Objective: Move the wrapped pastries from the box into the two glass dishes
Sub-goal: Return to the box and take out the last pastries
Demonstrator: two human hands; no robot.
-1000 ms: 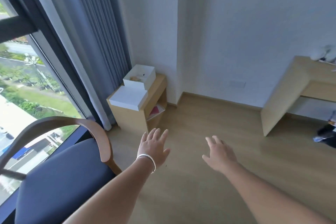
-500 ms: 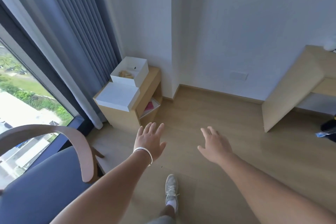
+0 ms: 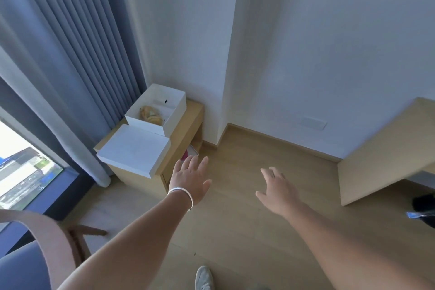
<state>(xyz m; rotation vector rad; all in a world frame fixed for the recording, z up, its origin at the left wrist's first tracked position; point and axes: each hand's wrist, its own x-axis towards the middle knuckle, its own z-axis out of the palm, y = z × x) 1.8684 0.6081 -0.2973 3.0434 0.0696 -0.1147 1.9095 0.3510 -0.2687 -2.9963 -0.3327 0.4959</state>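
An open white box point(image 3: 175, 110) stands on a low wooden side cabinet point(image 3: 186, 129) in the room's corner. Wrapped golden pastries point(image 3: 150, 114) lie inside it. The box's white lid point(image 3: 134, 148) lies flat on the cabinet in front of the box. My left hand point(image 3: 190, 180), with a white band at the wrist, is stretched out with fingers straight, just right of the lid and holding nothing. My right hand point(image 3: 277, 189) reaches forward over the floor, fingers relaxed and empty. No glass dishes are in view.
Grey curtains point(image 3: 70, 54) and a window point(image 3: 21, 172) are at the left. A blue chair with a curved wooden arm point(image 3: 49, 242) is at the lower left. A wooden desk point(image 3: 386, 148) stands at the right. My shoe point(image 3: 204, 278) is on the wood floor.
The view has moved closer to the cabinet and box, which now look larger. Both hands stay stretched out and empty, the left one now beside the lid.
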